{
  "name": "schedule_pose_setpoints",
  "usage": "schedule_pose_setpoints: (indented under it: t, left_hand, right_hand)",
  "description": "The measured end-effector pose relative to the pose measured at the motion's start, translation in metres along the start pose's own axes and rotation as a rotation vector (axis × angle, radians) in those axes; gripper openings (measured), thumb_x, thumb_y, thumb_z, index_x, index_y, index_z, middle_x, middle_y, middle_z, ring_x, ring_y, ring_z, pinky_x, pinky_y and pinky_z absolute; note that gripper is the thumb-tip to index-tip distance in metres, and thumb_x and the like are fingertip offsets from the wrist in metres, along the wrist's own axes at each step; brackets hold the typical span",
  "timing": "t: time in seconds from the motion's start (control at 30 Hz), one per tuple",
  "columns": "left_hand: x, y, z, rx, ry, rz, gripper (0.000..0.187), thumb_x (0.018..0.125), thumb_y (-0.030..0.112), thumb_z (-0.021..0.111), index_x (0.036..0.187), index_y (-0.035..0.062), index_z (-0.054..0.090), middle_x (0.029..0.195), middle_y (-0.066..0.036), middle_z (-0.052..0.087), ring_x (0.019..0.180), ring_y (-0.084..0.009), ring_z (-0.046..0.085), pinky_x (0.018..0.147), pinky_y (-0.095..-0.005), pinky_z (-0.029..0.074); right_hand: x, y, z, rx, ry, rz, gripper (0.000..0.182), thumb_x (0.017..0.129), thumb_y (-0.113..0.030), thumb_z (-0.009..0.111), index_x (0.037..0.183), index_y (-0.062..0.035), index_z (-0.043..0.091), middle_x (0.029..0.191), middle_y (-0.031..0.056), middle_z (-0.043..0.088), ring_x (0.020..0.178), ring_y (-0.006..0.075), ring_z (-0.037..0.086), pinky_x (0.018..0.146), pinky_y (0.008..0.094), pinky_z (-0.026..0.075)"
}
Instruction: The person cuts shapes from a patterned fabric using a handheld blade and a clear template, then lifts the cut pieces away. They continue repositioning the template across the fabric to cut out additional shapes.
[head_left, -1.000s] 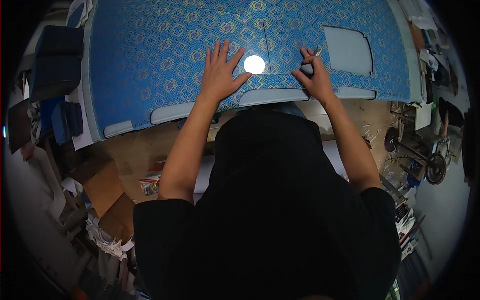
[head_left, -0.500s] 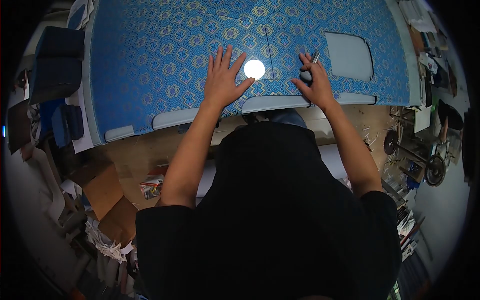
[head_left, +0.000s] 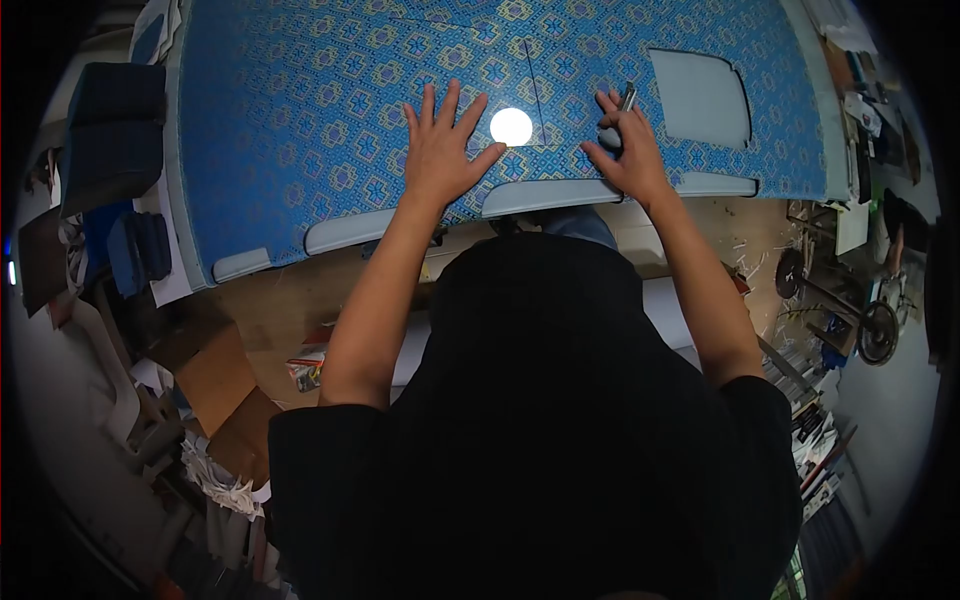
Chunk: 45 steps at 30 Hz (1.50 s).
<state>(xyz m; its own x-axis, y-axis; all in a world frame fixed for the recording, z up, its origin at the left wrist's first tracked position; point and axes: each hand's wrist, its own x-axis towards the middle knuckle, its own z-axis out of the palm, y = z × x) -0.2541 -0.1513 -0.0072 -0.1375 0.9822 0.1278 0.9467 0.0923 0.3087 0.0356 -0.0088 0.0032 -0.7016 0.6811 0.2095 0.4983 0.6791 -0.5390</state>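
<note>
A blue cloth with a yellow diamond-like pattern (head_left: 330, 120) covers the worktable. My left hand (head_left: 438, 150) lies flat on it with fingers spread, its thumb tip right at a bright white round spot (head_left: 511, 127). In my right hand (head_left: 632, 160), curled fingers hold a utility knife (head_left: 627, 98) with a grey body and a shiny metal end pointing up and away. Between the hands, a thin dark straight line (head_left: 534, 80) runs across the cloth. A pale grey rectangular patch (head_left: 700, 98) with rounded corners shows to the right of my right hand.
Pale grey rolled strips (head_left: 560, 195) lie along the cloth's near edge. Dark blue box-like pieces (head_left: 115, 130) stand at the left. An open cardboard box (head_left: 215, 375) and paper scraps (head_left: 222, 485) are on the floor. A metal stand with a round wheel (head_left: 878, 333) is at right.
The cloth and both hands sit slightly higher in view, a shift that the whole scene shares. The hands keep the same pose, and the knife is still in my right hand.
</note>
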Motion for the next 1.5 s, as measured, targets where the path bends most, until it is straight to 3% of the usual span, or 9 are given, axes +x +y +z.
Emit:
schedule_pose_setpoints:
  t: [0.77,0.87,0.93,1.23,1.5]
  left_hand:
    - [-0.0024,-0.0022,0.0014,-0.061,0.056,0.02,0.07,0.09,0.063,0.068,0.149,0.0266,0.058,0.166,-0.013,0.034,0.156,-0.0432,0.019,0.125,-0.0642,0.01]
    - [-0.0031,-0.0018,0.0003,-0.055,0.055,0.017,0.07,0.09,0.063,0.068,0.149,0.0267,0.058,0.166,-0.013,0.034,0.156,-0.0431,0.019,0.125,-0.0636,0.011]
    - [-0.0015,-0.0019,0.0005,-0.052,0.06,0.02,0.069,0.09,0.063,0.068,0.149,0.0267,0.058,0.166,-0.013,0.035,0.156,-0.043,0.02,0.125,-0.0634,0.011]
    - [-0.0016,-0.0004,-0.003,-0.083,0.025,-0.002,0.068,0.091,0.065,0.065,0.148,0.0274,0.059,0.167,-0.012,0.034,0.157,-0.0407,0.017,0.126,-0.0627,0.009]
    - [-0.0017,0.0,-0.0035,-0.074,0.048,0.007,0.068,0.089,0.061,0.072,0.146,0.0259,0.06,0.166,-0.012,0.037,0.156,-0.0419,0.021,0.125,-0.0623,0.013]
  right_hand:
    - [-0.0006,0.0016,0.002,0.009,0.01,-0.014,0.037,0.089,-0.028,0.079,0.109,-0.0074,0.055,0.152,0.0163,0.055,0.148,0.036,0.042,0.123,0.057,0.026]
    - [-0.0014,-0.0011,0.0008,0.028,0.012,-0.004,0.036,0.087,-0.022,0.081,0.106,-0.0079,0.053,0.152,0.0198,0.054,0.149,0.0388,0.04,0.124,0.0549,0.024]
    - [-0.0008,0.002,0.0015,0.001,0.005,-0.017,0.038,0.089,-0.028,0.079,0.11,-0.0069,0.055,0.153,0.0159,0.054,0.148,0.0362,0.042,0.123,0.0569,0.025]
    - [-0.0009,0.0007,0.0012,0.012,0.006,-0.004,0.038,0.088,-0.028,0.08,0.108,-0.0066,0.056,0.151,0.0158,0.055,0.147,0.0366,0.043,0.123,0.057,0.026]
    - [-0.0005,-0.0003,0.0004,-0.004,0.0,-0.011,0.037,0.089,-0.028,0.079,0.109,-0.0065,0.055,0.151,0.016,0.055,0.146,0.0378,0.043,0.123,0.0573,0.026]
